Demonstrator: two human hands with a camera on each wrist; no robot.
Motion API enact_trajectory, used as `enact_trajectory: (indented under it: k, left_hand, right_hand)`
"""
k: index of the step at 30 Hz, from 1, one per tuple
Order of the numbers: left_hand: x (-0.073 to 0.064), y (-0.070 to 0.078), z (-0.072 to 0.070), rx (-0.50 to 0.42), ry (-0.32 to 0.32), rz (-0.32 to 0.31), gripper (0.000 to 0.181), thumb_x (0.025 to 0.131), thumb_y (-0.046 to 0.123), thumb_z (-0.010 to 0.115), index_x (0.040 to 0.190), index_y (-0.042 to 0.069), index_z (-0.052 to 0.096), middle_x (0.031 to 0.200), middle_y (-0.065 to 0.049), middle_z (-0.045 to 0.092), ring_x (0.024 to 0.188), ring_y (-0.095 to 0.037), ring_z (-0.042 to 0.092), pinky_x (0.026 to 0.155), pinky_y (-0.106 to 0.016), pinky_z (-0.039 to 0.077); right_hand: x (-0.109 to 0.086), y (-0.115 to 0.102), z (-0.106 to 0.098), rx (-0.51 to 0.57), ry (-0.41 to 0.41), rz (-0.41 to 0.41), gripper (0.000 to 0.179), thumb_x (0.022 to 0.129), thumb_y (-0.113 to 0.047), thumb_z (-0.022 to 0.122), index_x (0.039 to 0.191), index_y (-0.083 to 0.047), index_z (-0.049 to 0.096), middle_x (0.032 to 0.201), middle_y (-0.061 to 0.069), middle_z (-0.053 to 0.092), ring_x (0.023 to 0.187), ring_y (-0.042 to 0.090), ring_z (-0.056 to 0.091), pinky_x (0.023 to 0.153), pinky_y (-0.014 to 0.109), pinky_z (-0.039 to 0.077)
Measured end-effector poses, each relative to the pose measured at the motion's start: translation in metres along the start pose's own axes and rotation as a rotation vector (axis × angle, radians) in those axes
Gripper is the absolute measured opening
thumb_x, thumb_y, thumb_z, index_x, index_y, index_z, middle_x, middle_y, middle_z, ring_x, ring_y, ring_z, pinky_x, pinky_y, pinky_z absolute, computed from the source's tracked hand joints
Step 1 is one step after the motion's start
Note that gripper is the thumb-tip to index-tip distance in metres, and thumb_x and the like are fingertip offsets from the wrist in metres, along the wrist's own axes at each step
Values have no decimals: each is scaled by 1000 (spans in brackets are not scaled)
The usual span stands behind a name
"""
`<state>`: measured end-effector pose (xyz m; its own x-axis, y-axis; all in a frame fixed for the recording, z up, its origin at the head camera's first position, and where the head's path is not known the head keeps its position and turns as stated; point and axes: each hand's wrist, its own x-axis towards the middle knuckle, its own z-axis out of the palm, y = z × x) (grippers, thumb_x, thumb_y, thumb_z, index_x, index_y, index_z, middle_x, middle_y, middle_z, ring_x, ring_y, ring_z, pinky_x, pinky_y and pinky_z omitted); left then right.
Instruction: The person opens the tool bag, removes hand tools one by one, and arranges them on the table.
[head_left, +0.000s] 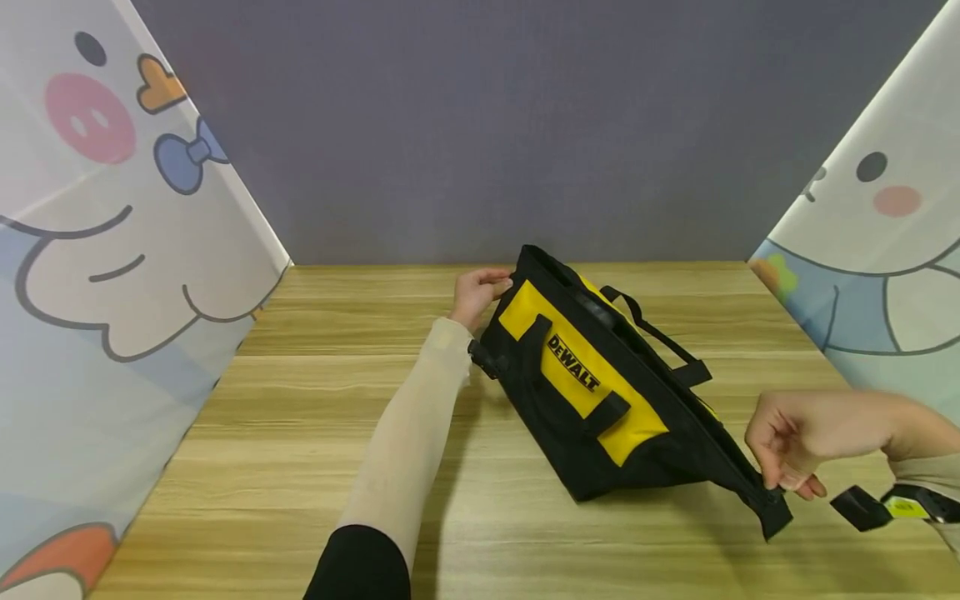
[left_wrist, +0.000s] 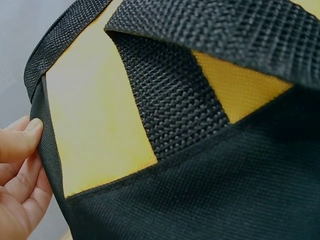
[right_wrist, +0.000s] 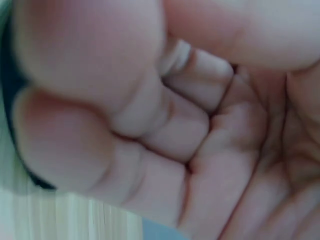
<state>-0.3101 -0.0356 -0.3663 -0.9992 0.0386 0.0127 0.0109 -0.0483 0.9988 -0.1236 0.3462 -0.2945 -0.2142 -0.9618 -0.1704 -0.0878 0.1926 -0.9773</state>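
A black and yellow DeWalt tool bag (head_left: pixel 555 433) sits slanted on the wooden table, its far end pointing up and left in the head view. My left hand (head_left: pixel 476 296) pinches the black fabric edge at that far end; the left wrist view shows thumb and fingers (left_wrist: pixel 34 131) on either side of it. At the near right end, my right hand (head_left: pixel 795 437) pinches the pointed black end tab (head_left: pixel 772 510), stretched out past the bag's body. The right wrist view is filled by curled fingers, with a dark strip (right_wrist: pixel 9 100) at their tips.
One webbing handle (head_left: pixel 660 335) stands up behind the bag's top edge; another strap (head_left: pixel 534 354) lies against the yellow front panel. The wooden table (head_left: pixel 300 433) ends at a grey back wall (head_left: pixel 510 133). Cartoon-printed panels (head_left: pixel 135 275) flank both sides.
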Motion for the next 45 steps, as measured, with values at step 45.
enact_trajectory:
  k: [45]
  left_hand:
    - [-101, 42, 42, 1331, -419, 886, 60, 101, 43, 56, 151, 12, 42, 159, -9, 33, 150, -26, 17, 119, -45, 24]
  right_hand:
    - [86, -38, -39, -1101, 746, 329, 28, 96, -19, 69, 117, -1, 64, 71, -11, 62, 50, 1, 47, 52, 26, 46]
